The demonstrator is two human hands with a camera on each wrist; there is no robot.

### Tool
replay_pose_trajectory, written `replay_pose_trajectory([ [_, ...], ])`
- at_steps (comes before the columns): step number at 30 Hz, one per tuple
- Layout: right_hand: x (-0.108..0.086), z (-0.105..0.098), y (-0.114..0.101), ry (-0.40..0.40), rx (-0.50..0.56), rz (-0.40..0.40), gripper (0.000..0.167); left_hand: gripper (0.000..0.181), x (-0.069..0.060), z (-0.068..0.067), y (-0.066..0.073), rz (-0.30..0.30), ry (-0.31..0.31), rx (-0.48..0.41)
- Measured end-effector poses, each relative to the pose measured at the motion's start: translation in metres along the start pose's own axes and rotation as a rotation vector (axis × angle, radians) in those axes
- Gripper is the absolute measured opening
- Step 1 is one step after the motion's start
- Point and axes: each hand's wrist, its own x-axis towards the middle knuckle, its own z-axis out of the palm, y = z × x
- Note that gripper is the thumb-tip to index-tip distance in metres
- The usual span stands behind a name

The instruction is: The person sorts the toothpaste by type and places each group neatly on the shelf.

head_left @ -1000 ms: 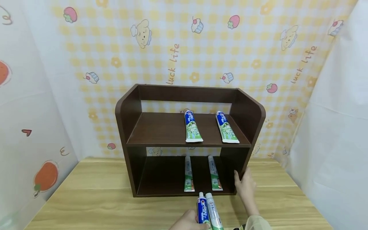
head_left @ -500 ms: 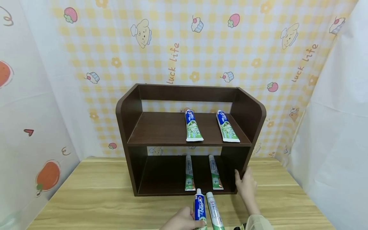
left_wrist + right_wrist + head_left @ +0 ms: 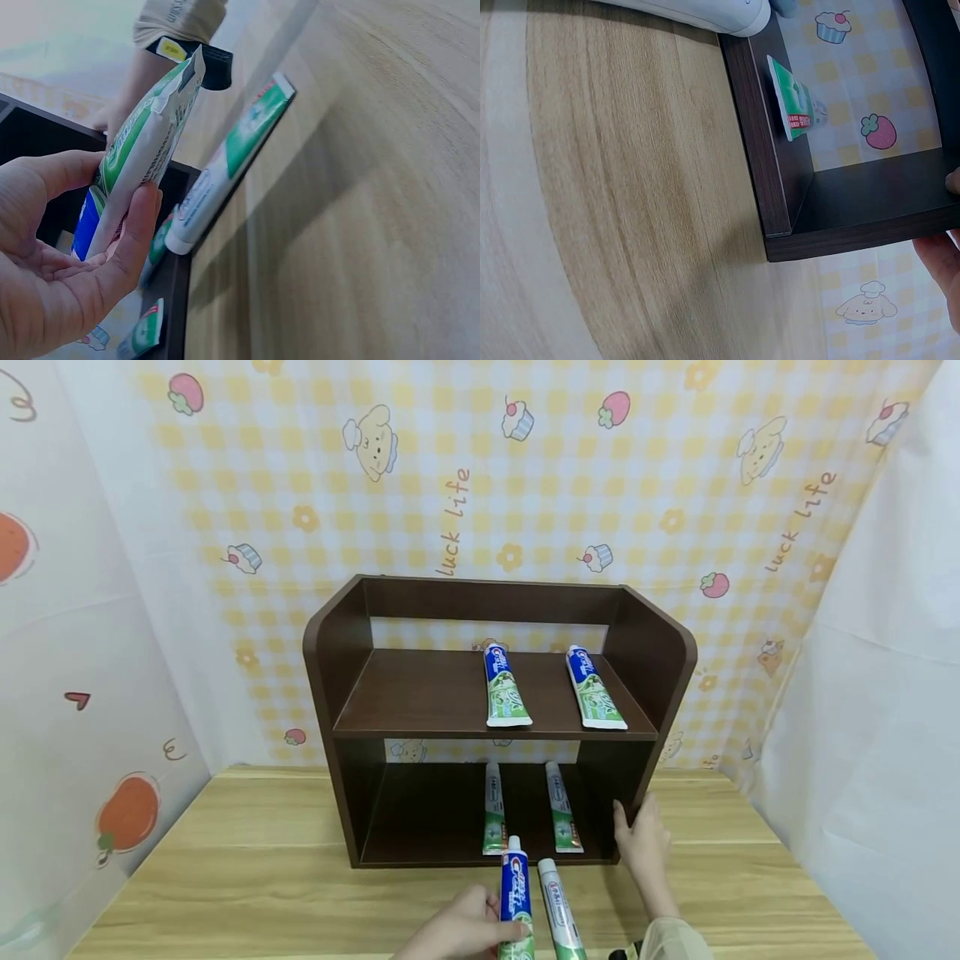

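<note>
My left hand (image 3: 459, 925) pinches a blue-and-green toothpaste tube (image 3: 515, 887), cap pointing toward the shelf. The left wrist view shows thumb and fingers on either side of this toothpaste tube (image 3: 139, 150), raised off the table. Just right of it, a white-and-green toothpaste tube (image 3: 558, 906) lies on the table in front of the shelf. My right hand (image 3: 643, 852) grips the right side panel of a dark brown two-tier shelf (image 3: 420, 693), with the thumb on the inner face. Only part of the right hand (image 3: 943, 262) shows in the right wrist view.
Two blue-and-green tubes (image 3: 507, 687) lie spaced apart on the upper tier. Two white-and-green tubes (image 3: 562, 810) lie on the lower tier. Behind the shelf hangs a yellow checked cloth (image 3: 510, 510). The wooden table (image 3: 247, 860) extends on both sides.
My left hand has drawn the blue-and-green tube leftward and forward, away from the white-and-green tube beside it. The right hand stays on the shelf's side panel.
</note>
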Motion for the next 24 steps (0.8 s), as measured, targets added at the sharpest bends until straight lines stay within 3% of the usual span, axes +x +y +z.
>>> replay_pose_trajectory([
  [5,0.0,0.0,0.0,-0.008,0.005,0.002,0.027,0.027,-0.005,-0.005,0.004,0.036,-0.007,-0.001],
  [15,0.0,0.002,0.0,0.004,0.018,-0.007,0.026,0.027,-0.015,-0.012,0.011,0.052,-0.012,0.016],
  [21,0.0,0.0,-0.001,-0.014,-0.003,0.017,0.027,0.029,-0.021,-0.017,0.015,0.055,-0.02,-0.002],
  [24,0.0,-0.001,-0.001,-0.018,-0.004,0.016,0.027,0.028,-0.024,-0.02,0.017,0.085,-0.026,-0.023],
])
